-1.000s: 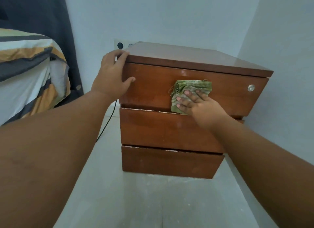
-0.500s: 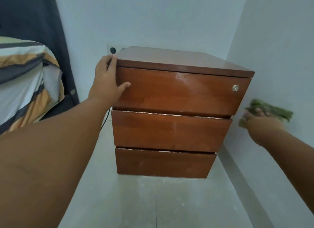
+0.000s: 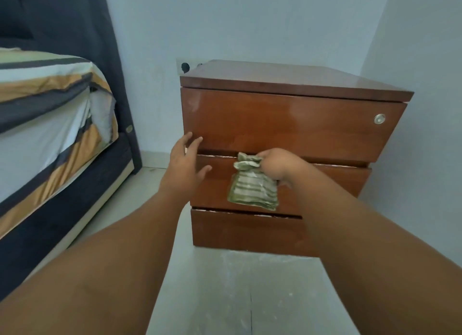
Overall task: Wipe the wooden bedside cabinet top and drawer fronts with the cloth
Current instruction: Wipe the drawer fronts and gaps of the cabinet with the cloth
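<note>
cloth (image 3: 252, 189) clenched by its bunched top in right hand (image 3: 277, 166); rest hangs limp below the fingers on middle drawer front (image 3: 332, 182). looks soft, light: flatten under palm. left hand (image 3: 186, 159) fingers splayed, empty, at cabinet (image 3: 287, 124) edge.

Soft, even, bluish light, rather dim. Pale sheen lies on the cabinet (image 3: 282, 124) top near its right rear corner and across its top drawer front. Thin shadows fill its drawer gaps. Left of the cabinet the bed (image 3: 45, 104) bows with wide-angle stretch; left hand (image 3: 185, 162) slightly blurred
</note>
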